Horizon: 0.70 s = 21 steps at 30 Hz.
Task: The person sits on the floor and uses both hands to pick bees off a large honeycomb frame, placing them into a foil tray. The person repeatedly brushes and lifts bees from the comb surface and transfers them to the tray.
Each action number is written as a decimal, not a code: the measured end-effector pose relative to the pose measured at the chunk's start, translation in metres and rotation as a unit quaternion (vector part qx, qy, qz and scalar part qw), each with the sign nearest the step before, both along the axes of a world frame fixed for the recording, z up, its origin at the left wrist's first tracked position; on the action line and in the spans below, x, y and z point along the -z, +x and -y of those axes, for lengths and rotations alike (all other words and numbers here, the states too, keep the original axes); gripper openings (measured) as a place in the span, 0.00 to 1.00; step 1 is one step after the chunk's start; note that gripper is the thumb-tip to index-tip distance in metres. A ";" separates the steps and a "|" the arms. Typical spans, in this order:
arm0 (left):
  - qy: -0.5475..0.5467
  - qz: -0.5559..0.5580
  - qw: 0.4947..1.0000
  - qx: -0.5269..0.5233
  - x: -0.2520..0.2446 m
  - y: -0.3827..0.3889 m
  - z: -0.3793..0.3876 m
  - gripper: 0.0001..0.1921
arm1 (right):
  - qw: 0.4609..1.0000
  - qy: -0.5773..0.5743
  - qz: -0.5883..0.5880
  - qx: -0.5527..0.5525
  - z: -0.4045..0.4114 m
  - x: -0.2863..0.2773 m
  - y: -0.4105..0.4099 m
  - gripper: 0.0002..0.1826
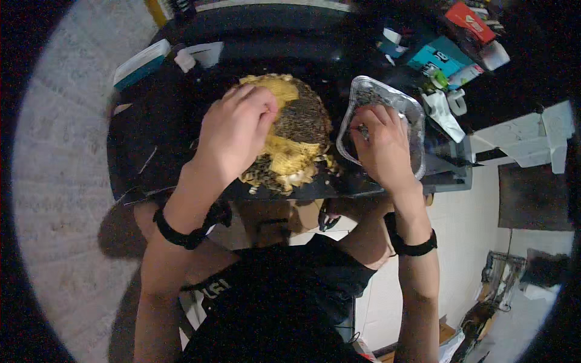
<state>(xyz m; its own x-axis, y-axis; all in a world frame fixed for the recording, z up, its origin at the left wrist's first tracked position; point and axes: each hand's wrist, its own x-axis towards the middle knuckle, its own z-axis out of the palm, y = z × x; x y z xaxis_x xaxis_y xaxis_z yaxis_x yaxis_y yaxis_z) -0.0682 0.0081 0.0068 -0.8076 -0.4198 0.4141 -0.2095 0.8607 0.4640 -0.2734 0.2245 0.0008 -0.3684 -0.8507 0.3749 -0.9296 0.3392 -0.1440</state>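
A large dried sunflower head point(303, 120) lies on the black table in front of me. Dark seeds fill much of it, while bare yellow patches point(295, 152) show where the surface holds none. My left hand point(240, 125) is over its left side, thumb and forefinger pinched together; anything between them is hidden. To the right stands a rectangular aluminium foil tray point(420, 131) with dark seeds point(368, 97) inside. My right hand point(383, 140) reaches over its near-left rim with curled fingers inside the tray. Whether those fingers hold seeds cannot be made out.
Loose yellow bits point(333, 163) lie between the flower head and tray. Beyond the tray are a teal box point(440, 56), a red box point(470, 22) and a crumpled white tissue point(442, 113). A white and teal box point(141, 63) stands at the far left. The table's front edge point(354, 195) is near my lap.
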 end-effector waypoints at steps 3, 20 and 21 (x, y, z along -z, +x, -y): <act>-0.042 -0.002 0.999 -0.022 0.006 0.003 0.006 0.07 | 0.998 0.008 0.022 -0.064 0.017 -0.005 0.015 0.11; -0.010 0.124 0.987 -0.096 0.012 -0.013 0.005 0.21 | 0.984 0.088 -0.028 -0.150 0.052 0.019 0.057 0.35; -0.031 0.114 0.987 -0.112 0.013 -0.013 0.005 0.21 | 0.984 0.077 -0.030 -0.157 0.052 0.019 0.057 0.35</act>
